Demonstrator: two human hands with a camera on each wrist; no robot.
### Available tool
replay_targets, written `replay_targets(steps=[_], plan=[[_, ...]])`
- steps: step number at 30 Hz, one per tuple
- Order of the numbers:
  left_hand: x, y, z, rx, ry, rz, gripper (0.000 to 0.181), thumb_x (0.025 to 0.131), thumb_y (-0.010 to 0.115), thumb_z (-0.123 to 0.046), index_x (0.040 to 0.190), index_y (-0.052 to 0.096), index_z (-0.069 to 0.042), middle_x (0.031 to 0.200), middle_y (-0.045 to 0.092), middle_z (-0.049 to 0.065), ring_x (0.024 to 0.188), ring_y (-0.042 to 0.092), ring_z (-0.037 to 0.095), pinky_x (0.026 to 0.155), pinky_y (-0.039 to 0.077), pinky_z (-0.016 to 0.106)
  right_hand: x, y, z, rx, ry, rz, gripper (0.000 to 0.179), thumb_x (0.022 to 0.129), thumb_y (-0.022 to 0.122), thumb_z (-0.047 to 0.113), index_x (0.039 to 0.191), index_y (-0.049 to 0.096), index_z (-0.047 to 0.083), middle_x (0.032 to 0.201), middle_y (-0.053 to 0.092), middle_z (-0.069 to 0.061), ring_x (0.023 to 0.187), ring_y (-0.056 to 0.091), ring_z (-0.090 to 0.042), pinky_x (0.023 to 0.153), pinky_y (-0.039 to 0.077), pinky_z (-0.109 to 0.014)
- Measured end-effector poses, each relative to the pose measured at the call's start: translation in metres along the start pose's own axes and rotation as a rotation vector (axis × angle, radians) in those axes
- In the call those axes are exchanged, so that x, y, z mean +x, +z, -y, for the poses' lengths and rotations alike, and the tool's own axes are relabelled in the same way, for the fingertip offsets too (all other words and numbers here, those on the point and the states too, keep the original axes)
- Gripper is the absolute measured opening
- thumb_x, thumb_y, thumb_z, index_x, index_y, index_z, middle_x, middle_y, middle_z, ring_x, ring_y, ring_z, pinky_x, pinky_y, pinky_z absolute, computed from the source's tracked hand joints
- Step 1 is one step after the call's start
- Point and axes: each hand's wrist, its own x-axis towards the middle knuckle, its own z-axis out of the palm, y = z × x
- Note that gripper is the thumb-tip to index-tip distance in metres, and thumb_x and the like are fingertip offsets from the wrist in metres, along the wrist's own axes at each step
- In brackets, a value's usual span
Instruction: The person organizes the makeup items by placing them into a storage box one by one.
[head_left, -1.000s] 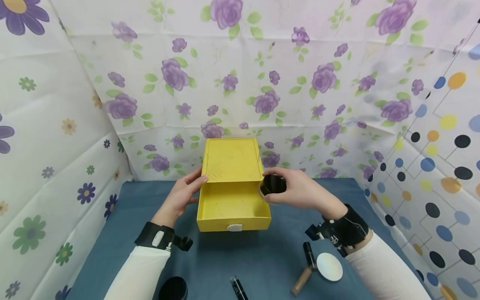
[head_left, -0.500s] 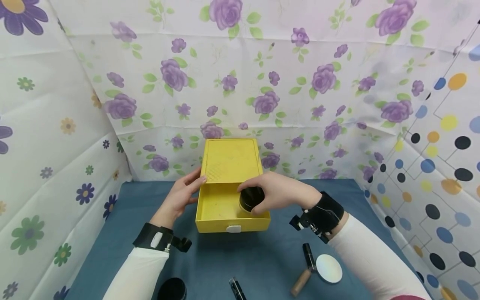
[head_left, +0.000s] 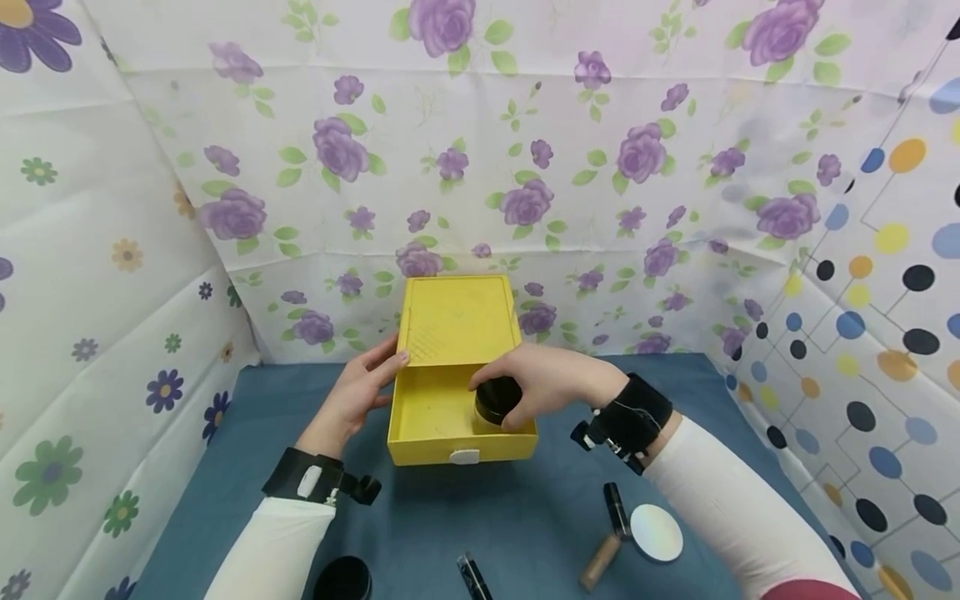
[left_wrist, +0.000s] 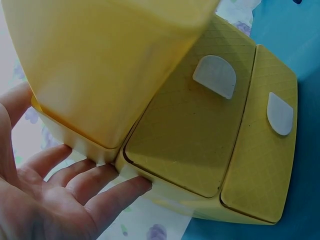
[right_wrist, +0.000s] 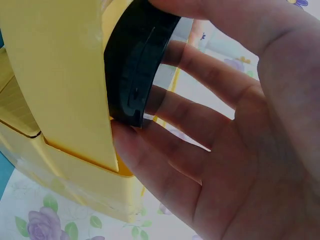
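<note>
A yellow drawer cabinet stands at the back of the blue table, its top drawer pulled out. My right hand grips a jar with a black lid in the right part of that drawer. The right wrist view shows thumb and fingers on either side of the black lid. My left hand rests against the cabinet's left side, thumb at the top edge. In the left wrist view its fairly straight fingers touch the side wall, beside two closed lower drawers with white handles.
Near the front lie a black cylindrical container, a slim dark tube, a tube with a black cap and brownish body, and a white disc. Flowered cloth hangs right behind the cabinet.
My right hand has carried the jar leftward from the cabinet's right edge and down into the drawer, then stayed there. My left hand has kept its place on the cabinet.
</note>
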Motion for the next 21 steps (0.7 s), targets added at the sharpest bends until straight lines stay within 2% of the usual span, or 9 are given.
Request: replay_targets(steps=[11, 21], plan=[[-0.002, -0.001, -0.003, 0.017, -0.010, -0.021, 0.080, 0.103, 0.071, -0.051, 0.170, 0.035, -0.027, 0.172, 0.035, 0.007, 0.149, 0.046, 0.037, 0.107, 0.053, 0.059, 0.010, 0.004, 0.005, -0.062, 0.011, 0.018, 0.061, 0.087, 0.088, 0.007, 0.144, 0.070, 0.018, 0.135, 0.069, -0.001, 0.112, 0.063, -0.026, 0.098, 0.053, -0.038], [0.001, 0.000, 0.001, 0.013, -0.007, -0.011, 0.079, 0.102, 0.072, -0.052, 0.169, 0.037, -0.030, 0.172, 0.036, 0.006, 0.150, 0.046, 0.037, 0.109, 0.049, 0.062, 0.016, 0.008, 0.007, -0.129, 0.066, 0.114, 0.062, 0.081, 0.089, -0.002, 0.135, 0.074, 0.023, 0.127, 0.070, -0.005, 0.099, 0.056, -0.020, 0.083, 0.052, -0.033]])
